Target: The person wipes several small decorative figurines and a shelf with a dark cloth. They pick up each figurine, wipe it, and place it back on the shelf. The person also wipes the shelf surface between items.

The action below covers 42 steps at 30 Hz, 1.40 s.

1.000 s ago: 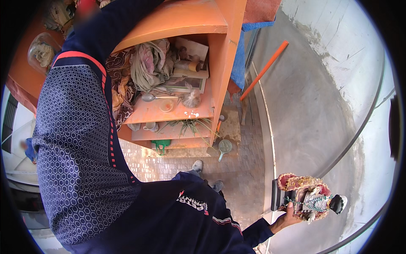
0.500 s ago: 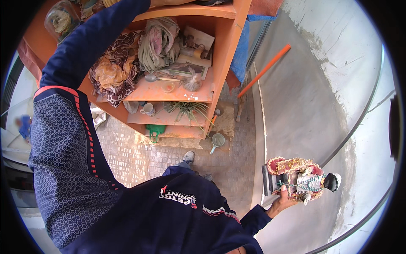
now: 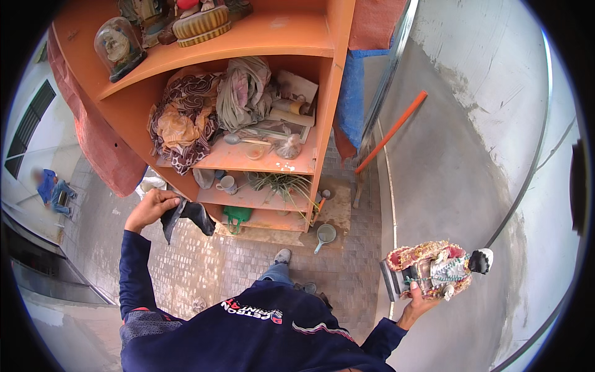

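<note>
My left hand (image 3: 152,209) is closed on a black cloth (image 3: 186,218), which hangs from the fingers in front of the orange shelf unit (image 3: 291,38). On the right, my right hand (image 3: 418,305) grips a religious figurine (image 3: 434,270) by its lower part. The figurine lies tilted on its side in the air, with a dark head, a red and gold robe, green beads and a dark stepped base. The upper shelf bears a small figure under a glass dome (image 3: 118,46) and another statue on a golden ribbed base (image 3: 201,26).
Patterned cloths (image 3: 186,124), a grey bundle (image 3: 243,93) and pictures lie on the middle shelf. Below are a mug (image 3: 227,184), a plant (image 3: 282,184) and a green bag (image 3: 235,217). A dipper (image 3: 325,234) lies on the floor; an orange pole (image 3: 393,130) leans by the wall. A person (image 3: 52,189) sits far left.
My left arm has come down from the upper shelf, and the hand now shows with a black cloth. The figurine in my right hand has barely moved. The view has shifted, showing more of the upper shelf.
</note>
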Each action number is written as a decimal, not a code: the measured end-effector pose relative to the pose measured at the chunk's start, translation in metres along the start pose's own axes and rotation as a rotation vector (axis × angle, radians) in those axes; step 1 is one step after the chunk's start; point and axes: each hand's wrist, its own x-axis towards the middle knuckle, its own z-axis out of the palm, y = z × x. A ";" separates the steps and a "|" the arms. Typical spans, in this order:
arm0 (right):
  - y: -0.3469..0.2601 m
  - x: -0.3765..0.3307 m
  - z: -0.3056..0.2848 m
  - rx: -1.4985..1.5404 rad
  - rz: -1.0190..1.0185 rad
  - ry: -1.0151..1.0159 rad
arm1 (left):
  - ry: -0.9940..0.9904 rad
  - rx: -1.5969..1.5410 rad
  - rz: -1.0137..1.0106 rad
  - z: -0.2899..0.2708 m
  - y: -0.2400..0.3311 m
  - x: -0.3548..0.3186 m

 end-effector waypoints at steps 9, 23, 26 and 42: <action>0.010 0.014 0.002 -0.012 0.053 -0.127 | 0.490 -0.229 0.154 -0.061 0.020 -0.046; 0.031 -0.007 0.011 0.012 0.027 0.147 | 1.058 0.733 0.876 -0.164 0.327 0.207; 0.035 -0.013 0.010 -0.034 0.025 0.190 | 0.574 0.853 0.885 -0.155 0.331 0.283; 0.066 -0.023 0.010 -0.140 -0.020 0.448 | 0.375 1.386 0.484 -0.153 0.325 0.441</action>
